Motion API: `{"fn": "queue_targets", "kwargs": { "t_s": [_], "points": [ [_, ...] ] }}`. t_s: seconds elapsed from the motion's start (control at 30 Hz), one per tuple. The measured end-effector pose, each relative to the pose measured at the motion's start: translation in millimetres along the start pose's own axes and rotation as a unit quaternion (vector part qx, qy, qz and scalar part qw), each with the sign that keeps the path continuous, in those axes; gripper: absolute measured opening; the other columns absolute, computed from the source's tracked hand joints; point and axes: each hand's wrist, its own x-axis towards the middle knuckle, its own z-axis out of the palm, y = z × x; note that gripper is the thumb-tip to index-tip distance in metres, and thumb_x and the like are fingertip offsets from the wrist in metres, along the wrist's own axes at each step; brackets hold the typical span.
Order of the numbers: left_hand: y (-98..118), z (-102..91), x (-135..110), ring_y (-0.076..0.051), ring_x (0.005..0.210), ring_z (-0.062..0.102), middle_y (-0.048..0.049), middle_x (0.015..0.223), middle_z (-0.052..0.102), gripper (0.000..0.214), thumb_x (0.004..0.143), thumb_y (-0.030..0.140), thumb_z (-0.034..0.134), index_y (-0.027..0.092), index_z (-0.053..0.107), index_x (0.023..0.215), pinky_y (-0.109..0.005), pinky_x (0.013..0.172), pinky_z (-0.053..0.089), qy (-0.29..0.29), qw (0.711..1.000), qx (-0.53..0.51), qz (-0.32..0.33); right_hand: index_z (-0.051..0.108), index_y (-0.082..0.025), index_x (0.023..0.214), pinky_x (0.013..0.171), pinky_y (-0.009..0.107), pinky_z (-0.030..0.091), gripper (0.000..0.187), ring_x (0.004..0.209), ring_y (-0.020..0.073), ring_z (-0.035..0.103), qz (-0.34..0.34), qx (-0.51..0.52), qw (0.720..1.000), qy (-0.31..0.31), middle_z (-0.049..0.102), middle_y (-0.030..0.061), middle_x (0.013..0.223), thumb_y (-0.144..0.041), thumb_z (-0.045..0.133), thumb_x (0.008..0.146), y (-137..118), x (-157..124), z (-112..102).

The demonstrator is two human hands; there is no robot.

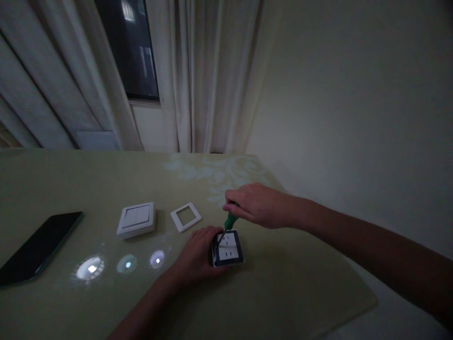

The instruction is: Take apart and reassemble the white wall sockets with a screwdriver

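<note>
My left hand (pixel 200 252) grips a wall socket (pixel 228 246) by its left side, low over the table or resting on it; I cannot tell which. The socket has a white face with plug slots and a dark border. Above it, my right hand (pixel 253 205) is closed around the green handle of a screwdriver (pixel 230 221). Its thin shaft slants down to the left across the socket's left part, near my left fingers. Whether the tip touches a screw is too small to tell. A loose white square frame (pixel 175 221) lies just beyond my left hand.
On the table (pixel 283 293), a white wall switch (pixel 136 220) lies left of the frame. A dark tablet or phone (pixel 38 245) is at the far left. Curtains (pixel 212 75) and a wall (pixel 354 104) stand behind. The table's edge runs along the right.
</note>
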Motion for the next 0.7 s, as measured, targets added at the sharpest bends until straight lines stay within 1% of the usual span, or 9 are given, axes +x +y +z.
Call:
{"fn": "queue_targets", "kwargs": {
  "t_s": [0.07, 0.13, 0.3, 0.4, 0.47, 0.53, 0.57, 0.63, 0.7],
  "points": [
    [-1.6, 0.5, -0.5, -0.040, 0.126, 0.068, -0.0104, 0.136, 0.072, 0.081, 0.069, 0.037, 0.091, 0.030, 0.055, 0.141, -0.057, 0.109, 0.052, 0.004, 1.000, -0.002, 0.005, 0.067, -0.018, 0.105, 0.082, 0.034, 0.048, 0.020, 0.090, 0.0219, 0.064, -0.078, 0.047, 0.996, -0.007, 0.073, 0.0083, 0.098, -0.026, 0.050, 0.113, 8.5, -5.4, -4.4],
    [-3.5, 1.2, -0.5, -0.040, 0.126, 0.068, -0.0107, 0.138, 0.072, 0.081, 0.069, 0.036, 0.090, 0.030, 0.055, 0.141, -0.057, 0.109, 0.052, 0.005, 1.000, -0.003, 0.010, 0.066, -0.017, 0.111, 0.091, 0.035, 0.050, 0.015, 0.101, 0.0220, 0.065, -0.111, 0.070, 0.991, -0.016, 0.072, 0.0102, 0.109, -0.018, 0.051, 0.109, 10.3, -10.7, -6.4],
    [-4.4, 2.5, 1.8, -0.040, 0.119, 0.071, -0.0113, 0.132, 0.074, 0.079, 0.069, 0.036, 0.091, 0.028, 0.056, 0.139, -0.058, 0.105, 0.054, 0.006, 1.000, -0.003, 0.017, 0.068, -0.015, 0.107, 0.074, 0.035, 0.050, 0.024, 0.082, 0.0223, 0.065, -0.048, -0.023, 0.998, -0.025, 0.072, 0.0089, 0.099, -0.033, 0.053, 0.113, -12.1, -7.6, -1.4],
    [0.5, 0.2, 2.9, -0.038, 0.117, 0.071, -0.0084, 0.129, 0.075, 0.067, 0.073, 0.036, 0.087, 0.030, 0.058, 0.134, -0.055, 0.101, 0.056, 0.012, 1.000, -0.003, 0.018, 0.067, -0.017, 0.120, 0.076, 0.032, 0.051, 0.014, 0.089, 0.0213, 0.067, -0.122, -0.034, 0.992, -0.030, 0.072, 0.0090, 0.111, -0.020, 0.057, 0.110, -25.3, 1.0, -3.3],
    [3.7, -1.7, 3.0, -0.038, 0.116, 0.071, -0.0075, 0.129, 0.075, 0.061, 0.075, 0.034, 0.083, 0.030, 0.060, 0.131, -0.054, 0.099, 0.057, 0.013, 1.000, -0.001, 0.016, 0.064, -0.018, 0.127, 0.089, 0.031, 0.053, 0.024, 0.105, 0.0205, 0.068, -0.182, 0.016, 0.983, -0.034, 0.072, 0.0095, 0.120, -0.010, 0.059, 0.106, -28.7, 5.4, -8.1],
    [4.8, -2.6, 2.9, -0.039, 0.116, 0.072, -0.0081, 0.127, 0.076, 0.059, 0.074, 0.034, 0.083, 0.029, 0.061, 0.129, -0.055, 0.099, 0.058, 0.011, 1.000, 0.002, 0.013, 0.063, -0.018, 0.129, 0.098, 0.030, 0.052, 0.029, 0.114, 0.0187, 0.068, -0.203, 0.072, 0.976, -0.044, 0.073, 0.0097, 0.124, -0.005, 0.059, 0.104, -29.2, 8.8, -12.5],
    [4.6, -2.5, 3.0, -0.039, 0.116, 0.072, -0.0087, 0.126, 0.076, 0.060, 0.073, 0.035, 0.085, 0.029, 0.061, 0.128, -0.055, 0.099, 0.058, 0.008, 1.000, 0.003, 0.012, 0.064, -0.018, 0.129, 0.097, 0.031, 0.053, 0.027, 0.112, 0.0188, 0.069, -0.187, 0.083, 0.978, -0.050, 0.075, 0.0095, 0.122, -0.007, 0.060, 0.104, -29.3, 10.3, -13.7],
    [3.2, -1.4, 3.4, -0.040, 0.116, 0.071, -0.0097, 0.126, 0.076, 0.062, 0.072, 0.037, 0.087, 0.028, 0.062, 0.127, -0.057, 0.100, 0.057, 0.006, 1.000, 0.003, 0.010, 0.070, -0.017, 0.120, 0.081, 0.033, 0.054, 0.017, 0.097, 0.0223, 0.074, -0.093, 0.043, 0.993, -0.056, 0.080, 0.0102, 0.106, -0.023, 0.061, 0.108, -30.3, 13.7, -13.4],
    [1.5, -0.1, 3.9, -0.041, 0.117, 0.071, -0.0107, 0.127, 0.076, 0.065, 0.070, 0.037, 0.089, 0.028, 0.062, 0.128, -0.058, 0.100, 0.057, 0.005, 1.000, 0.003, 0.010, 0.077, -0.016, 0.099, 0.066, 0.034, 0.048, 0.036, 0.080, 0.0258, 0.074, 0.025, -0.050, 0.997, -0.049, 0.080, 0.0120, 0.086, -0.044, 0.057, 0.111, -32.7, 17.1, -10.6]
  ]
}}
